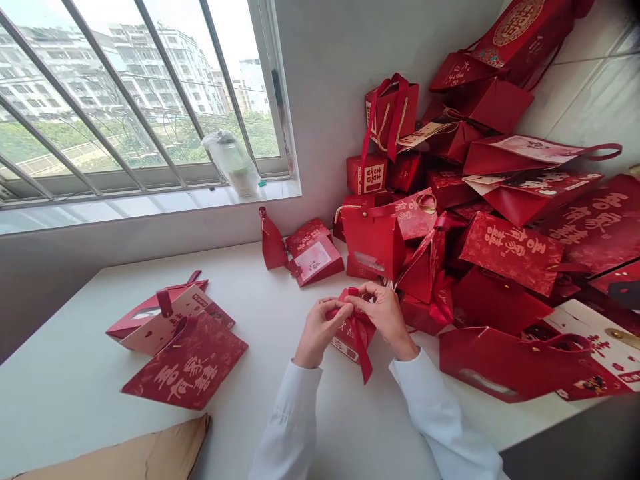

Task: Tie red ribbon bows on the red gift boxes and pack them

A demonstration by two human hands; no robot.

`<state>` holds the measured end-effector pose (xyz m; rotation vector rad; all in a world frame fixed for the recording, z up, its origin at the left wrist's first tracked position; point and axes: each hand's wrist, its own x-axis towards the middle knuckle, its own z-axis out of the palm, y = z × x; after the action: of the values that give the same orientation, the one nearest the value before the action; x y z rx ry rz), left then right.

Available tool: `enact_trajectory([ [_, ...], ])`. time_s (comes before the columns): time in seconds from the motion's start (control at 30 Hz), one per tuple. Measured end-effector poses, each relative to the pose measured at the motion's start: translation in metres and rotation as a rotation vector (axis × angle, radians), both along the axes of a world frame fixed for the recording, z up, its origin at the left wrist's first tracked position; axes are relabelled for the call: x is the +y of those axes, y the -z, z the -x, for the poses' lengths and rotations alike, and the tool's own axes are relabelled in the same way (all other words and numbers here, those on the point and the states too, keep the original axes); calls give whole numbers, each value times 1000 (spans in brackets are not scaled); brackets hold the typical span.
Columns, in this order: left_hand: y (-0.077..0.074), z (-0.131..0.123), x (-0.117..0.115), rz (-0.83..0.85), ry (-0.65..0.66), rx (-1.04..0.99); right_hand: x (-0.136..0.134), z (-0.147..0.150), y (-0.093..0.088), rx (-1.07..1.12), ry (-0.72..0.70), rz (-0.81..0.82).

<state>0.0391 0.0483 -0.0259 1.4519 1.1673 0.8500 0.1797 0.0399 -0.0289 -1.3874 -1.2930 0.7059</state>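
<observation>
As the white-sleeved arms (pixel 435 407) angled inward, the left hand (pixel 320 331) and right hand (pixel 384 315) held a narrow grip on the red ribbon (pixel 363 350) of a small red box (pixel 343 345) on the bench (pixel 90 400).

Barred window (pixel 130 93), white table (pixel 65 393), tiled wall (pixel 585 87)

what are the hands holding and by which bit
The left hand and right hand hold a small red gift box by its red ribbon, pinching it at the top of the box.
</observation>
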Motion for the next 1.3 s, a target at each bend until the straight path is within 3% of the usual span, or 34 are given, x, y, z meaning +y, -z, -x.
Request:
enact_trajectory([
  [0.2,6,-2,-1,-81,-8,40,0,0,2,-5,19,3],
  [0.43,5,-2,-5,20,-55,-49,3,2,-3,32,-18,32],
  [0.67,7,-4,-8,108,-119,-189,-33,-21,-25,-125,-44,59],
  [0.83,5,-4,-10,61,-95,-119,-47,-26,-25,-267,-161,115],
  [1.3,7,0,-5,-110,21,48,-31,-34,-27,-338,-206,181],
])
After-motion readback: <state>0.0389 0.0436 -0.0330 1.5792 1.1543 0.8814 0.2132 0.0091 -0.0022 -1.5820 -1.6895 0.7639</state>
